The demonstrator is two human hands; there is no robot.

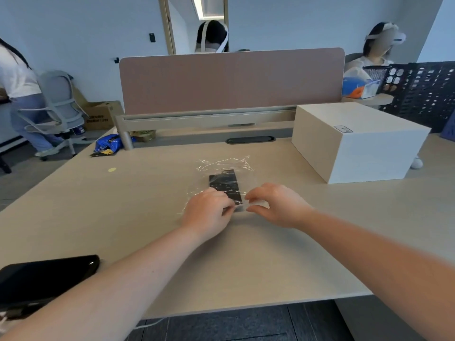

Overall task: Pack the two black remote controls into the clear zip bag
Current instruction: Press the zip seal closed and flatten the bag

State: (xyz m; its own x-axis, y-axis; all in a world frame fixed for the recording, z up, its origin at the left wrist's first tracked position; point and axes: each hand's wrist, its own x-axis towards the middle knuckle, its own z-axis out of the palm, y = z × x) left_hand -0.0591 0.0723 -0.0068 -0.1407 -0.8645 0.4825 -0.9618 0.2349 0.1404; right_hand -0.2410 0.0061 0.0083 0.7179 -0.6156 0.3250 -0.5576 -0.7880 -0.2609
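Smooth desk (123, 205); left hand (208, 212), right hand (275, 205) pinching crinkly clear bag (225, 166) edge.

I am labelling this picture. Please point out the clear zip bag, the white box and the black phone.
clear zip bag (225, 164): head view, crinkled far end.
white box (369, 156): head view, front face.
black phone (46, 276): head view, dark back surface.

I sit at a pale wood desk (123, 217). A mauve divider panel (231, 81) spans upper centre; white box (357, 141) at right; grey office chair (59, 107) upper left; pale blue walls (98, 33).
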